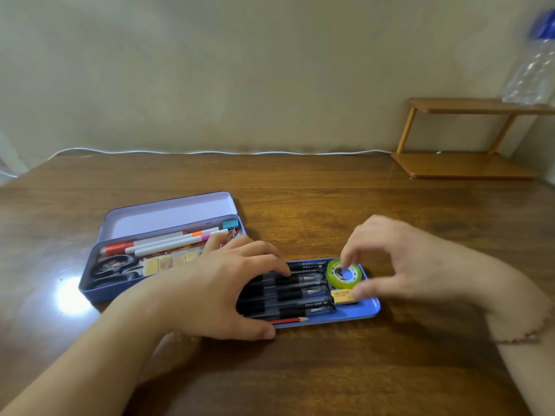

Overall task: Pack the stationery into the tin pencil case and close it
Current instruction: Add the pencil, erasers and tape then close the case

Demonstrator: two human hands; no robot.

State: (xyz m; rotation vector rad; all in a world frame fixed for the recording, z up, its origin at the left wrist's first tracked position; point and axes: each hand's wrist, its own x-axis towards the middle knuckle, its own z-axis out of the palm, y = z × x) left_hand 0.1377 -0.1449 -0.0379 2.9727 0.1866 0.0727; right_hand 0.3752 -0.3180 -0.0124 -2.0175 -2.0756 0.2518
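Note:
The blue tin pencil case (90,288) stands open at left, its lilac lid (168,216) tilted back. Inside lie white markers (168,243), black scissors (115,270), pale erasers (169,264) and binder clips (231,228). In front of it to the right sits a separate blue tray (371,309) with several black pens (300,297), a red pencil (289,320), a green tape roll (333,273) and a yellow eraser (341,295). My left hand (222,291) rests flat on the pens, thumb at the tray's front edge. My right hand (399,259) pinches the tape roll between forefinger and thumb.
The brown wooden desk (300,370) runs back to a wall. A small wooden shelf (462,166) stands at the back right with a plastic bottle (533,70) on top. A white cable (210,152) lies along the desk's far edge.

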